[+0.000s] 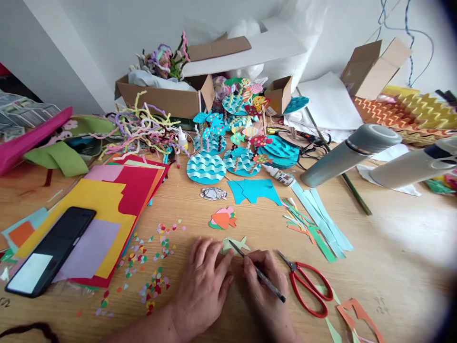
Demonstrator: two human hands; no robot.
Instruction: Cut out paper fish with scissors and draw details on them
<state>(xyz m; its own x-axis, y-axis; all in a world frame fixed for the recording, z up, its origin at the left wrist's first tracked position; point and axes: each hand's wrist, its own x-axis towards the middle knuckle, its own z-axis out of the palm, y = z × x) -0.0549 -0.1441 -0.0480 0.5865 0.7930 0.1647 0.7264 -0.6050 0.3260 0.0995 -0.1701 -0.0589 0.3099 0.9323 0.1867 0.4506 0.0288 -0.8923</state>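
A light green paper fish [240,245] lies flat on the table before me. My left hand [205,276] rests on the tabletop with its fingers stretched out, the fingertips at the fish's left end and lower edge. Between the fingers of my right hand [266,278] is a dark pen [266,277], its tip on the fish's body. Just beyond lie stacked paper fish [223,218], an orange one on top, and a grey printed paper cutout [213,193]. Red-handled scissors [307,286] lie beside my right hand, blades slightly apart.
Coloured paper sheets [110,190] and a phone [52,250] lie at left, near scattered confetti [153,281]. Blue paper scraps [255,190], pale blue strips [321,219] and orange offcuts [360,317] lie around. Behind stand wavy blue discs [206,167], a glue bottle [279,175] and a leaning flask [350,152].
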